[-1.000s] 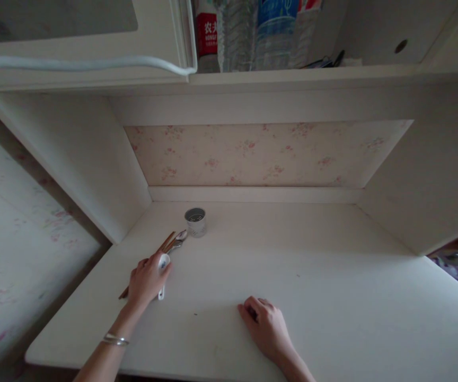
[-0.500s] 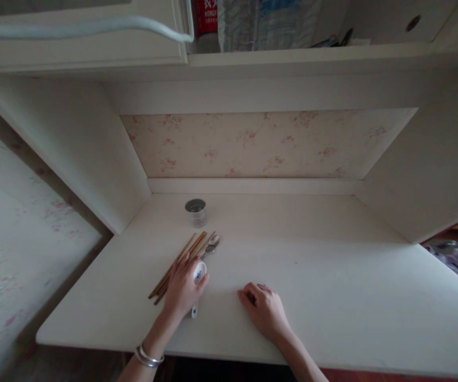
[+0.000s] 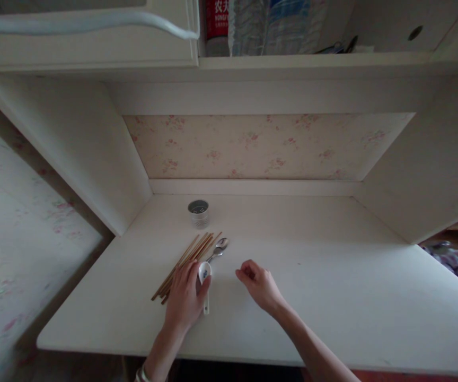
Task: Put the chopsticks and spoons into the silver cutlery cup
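My left hand (image 3: 186, 294) is closed around the side of a white ceramic spoon (image 3: 205, 271) with a blue mark in its bowl. Thumb and forefinger sit on either side of the bowl, and the handle points toward the front edge. Its other fingers lie over a bundle of wooden chopsticks (image 3: 197, 249), hiding part of it. Metal spoons (image 3: 218, 248) lie just right of the chopsticks, partly covered by the ceramic one. Right of these, my right hand (image 3: 258, 284) is curled above the table, with nothing visible in it.
A metal cylindrical holder with a perforated bottom (image 3: 199, 214) stands behind the chopsticks. The white tabletop (image 3: 332, 297) runs between side panels. Overhead, a shelf (image 3: 292, 62) holds plastic-wrapped bottles (image 3: 269, 29) beside a cabinet door (image 3: 94, 50).
The ceramic spoon's handle has swung slightly right, and more of the chopsticks shows. My right hand has moved a little away from me, its fingers curled. The view has shifted slightly.
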### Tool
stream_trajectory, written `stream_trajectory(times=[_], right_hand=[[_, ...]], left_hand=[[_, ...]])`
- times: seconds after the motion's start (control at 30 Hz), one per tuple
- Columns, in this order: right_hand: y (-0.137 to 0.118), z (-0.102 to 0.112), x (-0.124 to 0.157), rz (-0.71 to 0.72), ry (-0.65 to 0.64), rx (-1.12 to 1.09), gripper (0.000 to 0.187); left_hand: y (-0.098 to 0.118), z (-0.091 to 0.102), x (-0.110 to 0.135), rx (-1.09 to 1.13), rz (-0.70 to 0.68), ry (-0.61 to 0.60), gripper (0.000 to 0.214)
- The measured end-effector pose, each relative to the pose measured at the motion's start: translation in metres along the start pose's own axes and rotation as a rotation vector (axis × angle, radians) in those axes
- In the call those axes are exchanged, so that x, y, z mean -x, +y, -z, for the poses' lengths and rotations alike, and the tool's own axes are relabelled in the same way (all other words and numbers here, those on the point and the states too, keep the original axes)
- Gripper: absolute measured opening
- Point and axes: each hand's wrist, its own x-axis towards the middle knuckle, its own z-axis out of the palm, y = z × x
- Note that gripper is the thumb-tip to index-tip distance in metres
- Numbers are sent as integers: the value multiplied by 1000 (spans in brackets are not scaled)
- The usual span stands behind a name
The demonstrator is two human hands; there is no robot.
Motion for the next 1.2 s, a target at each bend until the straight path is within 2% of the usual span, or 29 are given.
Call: stream_trajectory(times=[0.07, 0.17, 0.33, 0.47, 0.57, 0.7, 0.83, 1.0, 1.2], right_hand=[[-16, -2, -24, 47, -25, 43, 18], [-45, -10, -66, 111, -75, 76, 35], [-85, -31, -132, 177, -99, 146, 57], [-96, -46, -162, 171, -119, 196, 56], [-94, -51, -169, 159, -94, 216, 44], [-91, -47, -167, 159, -1, 202, 23], [-90, -27, -150, 196, 87, 133, 20], [-74, 19, -104, 210, 193, 29, 19], [-30, 69, -36, 157, 342, -78, 20]], left_hand=[[-4, 0, 12, -4, 19, 55, 39], [-10, -1, 24, 1, 26, 117, 35], [-12, -3, 24, -20, 18, 88, 27], [-10, -3, 22, -63, -11, 60, 31], [-10, -4, 23, -90, -14, 45, 32], [-13, -6, 24, -77, -17, 33, 33], [-15, -7, 24, -55, -15, 37, 35], [-12, -6, 24, -78, -26, 40, 35], [0, -10, 21, -147, -15, 29, 36]])
